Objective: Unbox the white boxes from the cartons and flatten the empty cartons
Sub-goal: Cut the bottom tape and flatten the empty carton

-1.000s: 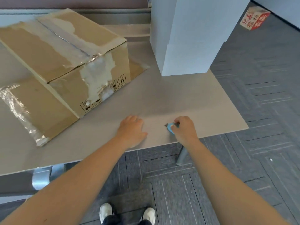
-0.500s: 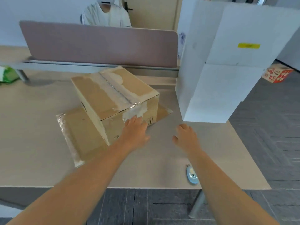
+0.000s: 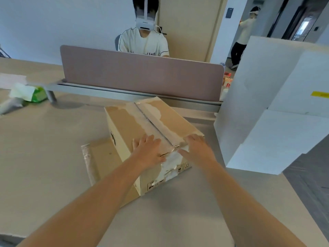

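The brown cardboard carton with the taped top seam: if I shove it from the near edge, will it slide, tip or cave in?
The brown cardboard carton is squat and wide, so it probably slides rather than tips. It sits partly on a flattened brown carton, which may drag along with it. Its flaps look shut under both hands, left hand and right hand, so the top likely stays fairly stiff.

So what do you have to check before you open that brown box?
1. Both hands on the brown cardboard carton: ok, left hand and right hand rest on its near top edge.
2. Tape along the top seam cut: cannot tell.
3. Flaps closed: ok, still flat.
4. Carton steady: ok, it sits on a flattened brown carton on the beige table.
5. Room beside it: not ok, tall white boxes stand close on the right.
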